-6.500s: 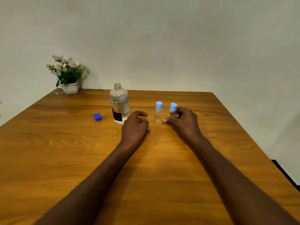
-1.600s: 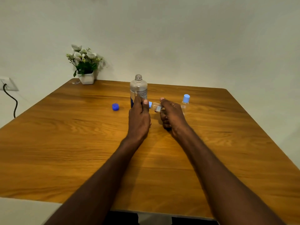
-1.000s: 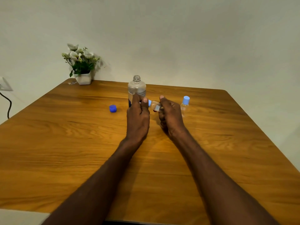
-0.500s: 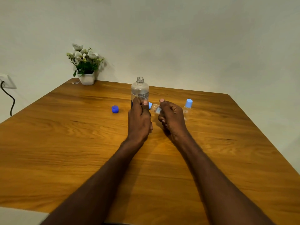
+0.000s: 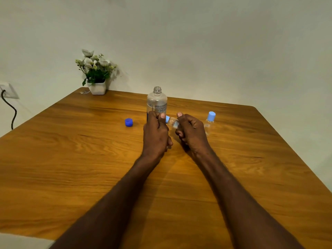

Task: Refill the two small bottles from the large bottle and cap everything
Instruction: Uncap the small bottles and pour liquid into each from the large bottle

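One small clear bottle (image 5: 173, 122) lies tilted between my hands above the table, its light blue cap (image 5: 167, 119) pointing left. My right hand (image 5: 190, 132) grips the bottle's body. My left hand (image 5: 156, 134) pinches the cap between thumb and fingers. Just behind my left hand the large clear bottle (image 5: 157, 102) stands upright with its neck uncapped. Its dark blue cap (image 5: 129, 122) lies on the table to the left. The second small bottle (image 5: 209, 124), capped in light blue, stands upright right of my right hand.
The wooden table (image 5: 89, 159) ends at the wall behind. A white pot of flowers (image 5: 96, 76) stands at its far left corner. A wall socket with a black cable (image 5: 8, 103) is at the left edge of view.
Earlier both small bottles stood capped on the table. My right hand has since lifted one and tilted it, and my left hand has taken hold of its cap. Over the last second little has moved.
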Motion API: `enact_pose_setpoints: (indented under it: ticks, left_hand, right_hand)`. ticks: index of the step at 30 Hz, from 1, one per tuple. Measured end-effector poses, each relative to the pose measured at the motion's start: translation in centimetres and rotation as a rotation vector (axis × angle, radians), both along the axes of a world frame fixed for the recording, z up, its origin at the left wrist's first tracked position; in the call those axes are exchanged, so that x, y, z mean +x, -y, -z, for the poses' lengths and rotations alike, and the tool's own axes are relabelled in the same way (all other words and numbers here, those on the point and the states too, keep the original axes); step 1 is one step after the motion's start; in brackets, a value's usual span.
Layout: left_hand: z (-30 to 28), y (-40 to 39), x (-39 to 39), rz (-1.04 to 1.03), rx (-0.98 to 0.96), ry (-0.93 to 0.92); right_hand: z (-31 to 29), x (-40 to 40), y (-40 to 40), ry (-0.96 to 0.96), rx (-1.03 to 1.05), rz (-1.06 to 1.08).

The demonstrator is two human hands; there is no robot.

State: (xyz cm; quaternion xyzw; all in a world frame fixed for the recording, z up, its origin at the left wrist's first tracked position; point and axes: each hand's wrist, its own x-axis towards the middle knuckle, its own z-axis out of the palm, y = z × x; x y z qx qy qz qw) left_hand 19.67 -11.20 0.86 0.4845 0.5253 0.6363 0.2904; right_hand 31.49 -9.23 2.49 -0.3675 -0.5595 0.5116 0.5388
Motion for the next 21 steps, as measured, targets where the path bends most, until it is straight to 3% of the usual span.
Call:
enact_pose_setpoints:
  ticks: [13,21]
  left_hand:
    - [-0.3,0.26,-0.1,0.022,0.015,0.046]
    - [-0.42,0.44,-0.09,-0.048,0.042,0.015]
  right_hand:
    - [0.3,0.39,-0.24,0.013,-0.03,0.003]
    - [0.41,0.6,-0.18,0.051,-0.001,-0.131]
